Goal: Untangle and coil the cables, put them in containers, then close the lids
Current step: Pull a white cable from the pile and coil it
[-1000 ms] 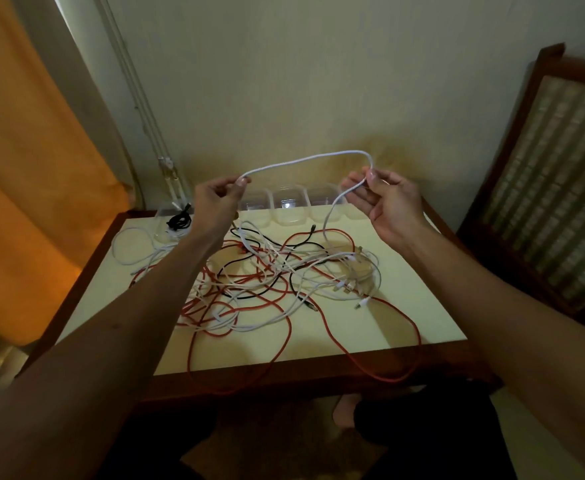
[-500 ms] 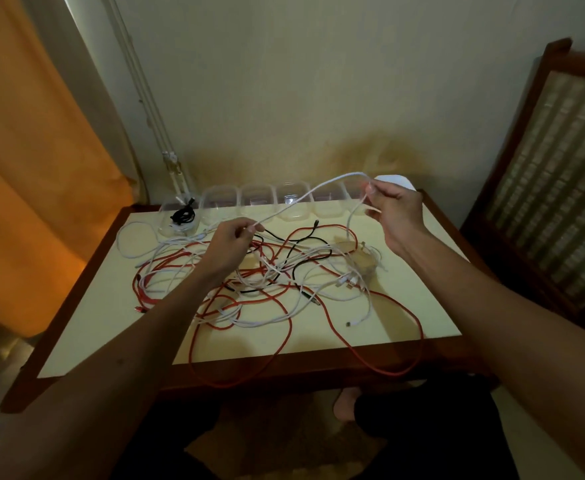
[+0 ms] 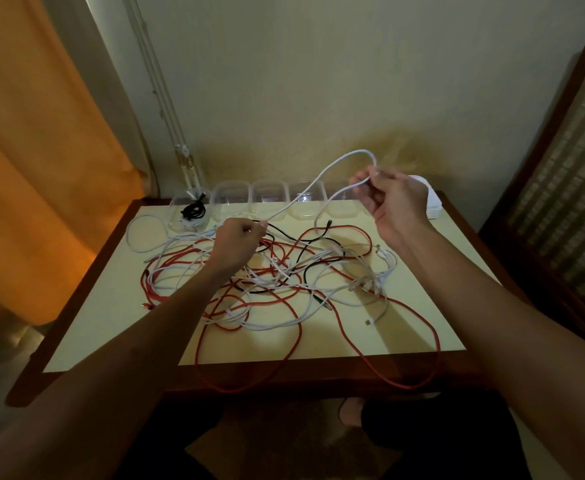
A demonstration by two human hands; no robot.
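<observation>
Pinching a white cable (image 3: 313, 181) in both hands, right hand (image 3: 393, 199) raised far-right, left hand (image 3: 239, 237) low over the tangle (image 3: 284, 271), keeping a loop open for coiling; containers (image 3: 270, 199) waiting along the far edge.

A cream-topped table with a dark wooden rim (image 3: 87, 327) carries a tangle of red, white and black cables (image 3: 284, 282) at its middle. Clear plastic containers (image 3: 270, 199) stand in a row along the far edge; the leftmost holds a coiled black cable (image 3: 192, 211). White lids (image 3: 431, 206) are stacked at the far right corner.
</observation>
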